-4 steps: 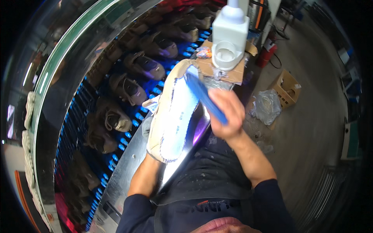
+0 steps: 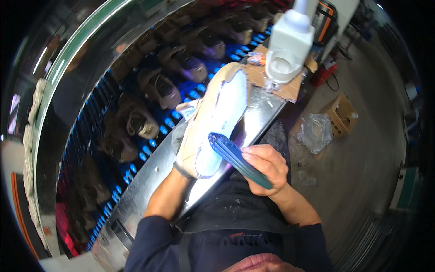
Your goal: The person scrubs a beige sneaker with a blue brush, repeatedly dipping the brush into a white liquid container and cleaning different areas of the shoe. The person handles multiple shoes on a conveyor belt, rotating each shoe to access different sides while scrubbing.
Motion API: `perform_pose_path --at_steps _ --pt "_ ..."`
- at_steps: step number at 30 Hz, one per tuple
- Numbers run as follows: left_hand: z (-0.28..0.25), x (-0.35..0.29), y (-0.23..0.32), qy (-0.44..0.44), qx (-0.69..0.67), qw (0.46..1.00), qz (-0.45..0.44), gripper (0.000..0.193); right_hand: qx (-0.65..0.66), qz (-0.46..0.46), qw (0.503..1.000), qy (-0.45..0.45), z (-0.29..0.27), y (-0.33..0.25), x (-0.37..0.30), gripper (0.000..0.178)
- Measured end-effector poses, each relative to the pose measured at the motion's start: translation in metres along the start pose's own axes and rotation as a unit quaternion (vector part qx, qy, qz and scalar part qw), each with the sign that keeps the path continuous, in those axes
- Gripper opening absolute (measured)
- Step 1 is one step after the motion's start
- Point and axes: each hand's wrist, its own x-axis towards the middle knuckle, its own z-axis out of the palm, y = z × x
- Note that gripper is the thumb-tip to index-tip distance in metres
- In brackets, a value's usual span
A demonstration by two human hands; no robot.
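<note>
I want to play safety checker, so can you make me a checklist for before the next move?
1. Right hand gripping the flat blue ridged tool: ok.
2. Pale, flat underside of the beige shoe facing the camera: ok.
3. Left hand's grip: cannot tell, hidden by the shoe.
4. Tool's tip touching the underside: cannot tell; it overlaps it in view.
5. White plastic container with a round cup standing on brown cardboard: ok.

Metal bench [image 2: 267,104], cardboard sheet [image 2: 291,93] on it (white container [image 2: 291,43] atop), floor [image 2: 364,158] with brown carton [image 2: 335,129]
</note>
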Motion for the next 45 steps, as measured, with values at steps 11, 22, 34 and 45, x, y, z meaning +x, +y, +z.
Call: perform_pose_path --at_steps 11,22,34,45 --pt "-0.093 -0.051 0.014 0.019 -0.674 0.736 -0.068 0.065 0.353 0.295 0.888 -0.020 0.005 0.016 0.007 0.027" --pt "-0.314 -0.183 0.026 0.309 -0.256 0.904 0.145 0.028 0.364 0.469 0.800 0.086 0.039 0.085 -0.021 0.024" --pt "-0.473 -0.236 0.032 0.344 0.582 0.717 -0.170 0.051 0.335 0.458 0.821 0.065 0.045 0.111 -0.041 0.025" --pt "-0.428 -0.228 0.059 0.125 0.716 0.657 -0.202 0.058 0.327 0.449 0.829 0.061 0.048 0.106 -0.039 0.023"
